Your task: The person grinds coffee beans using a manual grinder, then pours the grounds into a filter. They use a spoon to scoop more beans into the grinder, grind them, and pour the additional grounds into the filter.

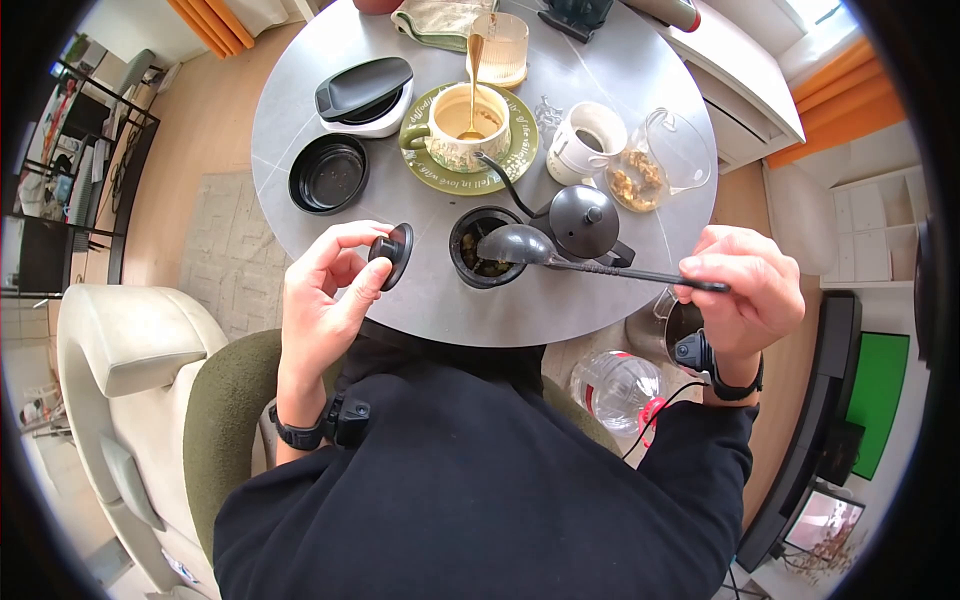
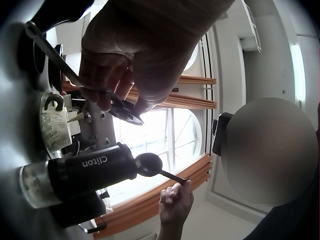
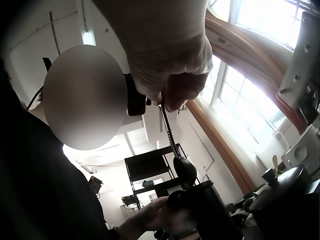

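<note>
My left hand (image 1: 335, 285) pinches a small round black lid (image 1: 400, 258) between thumb and fingers, left of the grinder. A long narrow arm (image 2: 55, 55) runs out from the lid in the left wrist view. My right hand (image 1: 745, 285) grips the handle end of a black ladle (image 1: 515, 244), its bowl tilted over the mouth of a black grinder (image 1: 462, 272). Brownish bits show inside the opening. Seen from the left wrist, the grinder (image 2: 95, 170) stands upright with white "Cliton" lettering and a clear base.
Right behind the grinder stands a black gooseneck kettle (image 1: 582, 222). Farther back are a cup (image 1: 470, 140) with a gold spoon on a green plate (image 1: 425, 175), a white mug (image 1: 578, 150) and a glass jug (image 1: 690, 160). A black round dish (image 1: 328, 174) sits left.
</note>
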